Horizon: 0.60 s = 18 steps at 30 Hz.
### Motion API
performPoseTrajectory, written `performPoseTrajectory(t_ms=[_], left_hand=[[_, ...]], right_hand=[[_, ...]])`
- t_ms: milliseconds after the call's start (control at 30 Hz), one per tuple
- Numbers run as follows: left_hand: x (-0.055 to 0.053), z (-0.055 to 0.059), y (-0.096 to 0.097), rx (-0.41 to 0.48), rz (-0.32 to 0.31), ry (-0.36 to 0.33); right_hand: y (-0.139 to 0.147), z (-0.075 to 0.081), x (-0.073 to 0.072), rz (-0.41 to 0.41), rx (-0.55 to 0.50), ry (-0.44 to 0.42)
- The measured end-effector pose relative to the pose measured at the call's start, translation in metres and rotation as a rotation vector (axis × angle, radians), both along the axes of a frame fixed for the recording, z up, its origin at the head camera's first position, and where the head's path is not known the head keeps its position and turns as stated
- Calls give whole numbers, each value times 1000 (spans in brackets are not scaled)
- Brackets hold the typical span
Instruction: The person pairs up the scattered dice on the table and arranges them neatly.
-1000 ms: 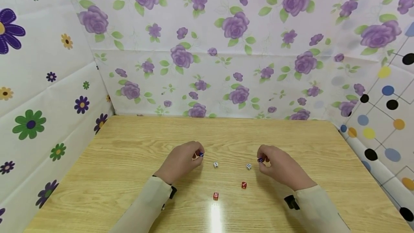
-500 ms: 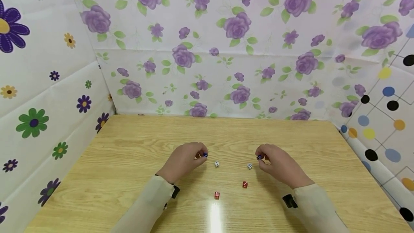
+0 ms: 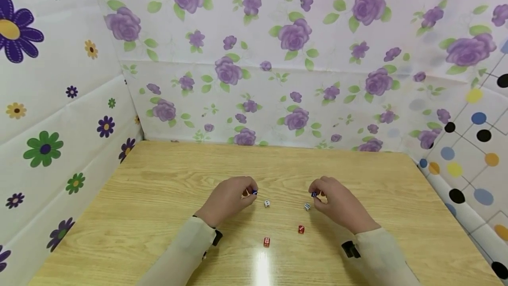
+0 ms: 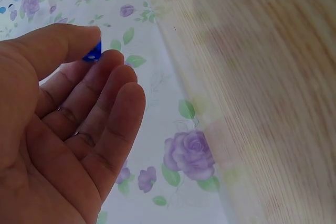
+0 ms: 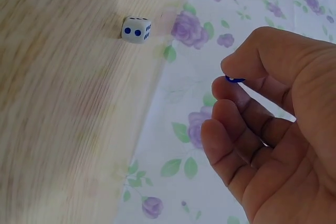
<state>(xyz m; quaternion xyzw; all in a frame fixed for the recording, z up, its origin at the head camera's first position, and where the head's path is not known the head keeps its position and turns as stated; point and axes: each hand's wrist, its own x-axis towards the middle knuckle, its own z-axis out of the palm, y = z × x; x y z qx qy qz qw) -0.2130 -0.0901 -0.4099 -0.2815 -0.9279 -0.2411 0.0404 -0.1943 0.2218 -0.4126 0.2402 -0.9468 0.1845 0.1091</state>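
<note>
At lower centre, your left hand [image 3: 230, 198] pinches a blue die [image 3: 255, 192] and your right hand [image 3: 336, 201] a second blue die [image 3: 314, 194]. Between them, a white die [image 3: 267, 204] and a second white die [image 3: 307, 206] sit on the wooden table [image 3: 170, 171]; nearer the bottom edge lie a red die [image 3: 267, 242] and a second red die [image 3: 301, 229].

Yellow-brown wood grain is shown by the table [image 3: 282, 167]. Behind the table, the white back cloth [image 3: 274, 63] is patterned with purple roses and green leaves. The white left cloth [image 3: 59, 78], beside the table, is printed with purple, green and orange daisies; the white right cloth [image 3: 468, 167], beside the table, is spotted in black, blue, yellow and orange along grey lines. On the table, red dice [image 3: 267, 242] are marked with white pips, white dice [image 3: 267, 204] with blue; over the table, blue dice [image 3: 314, 194] are marked with white.
</note>
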Motion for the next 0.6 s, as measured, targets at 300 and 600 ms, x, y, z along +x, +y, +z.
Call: performPoseTrajectory(t_ms=[300,600], left_hand=[[1,1,4,-13,-24,16],[2,-2,8,-1,-51,35]], right_hand=[[-6,4,4,-17,4,11],[-24,8,3,-24,-54,-99]])
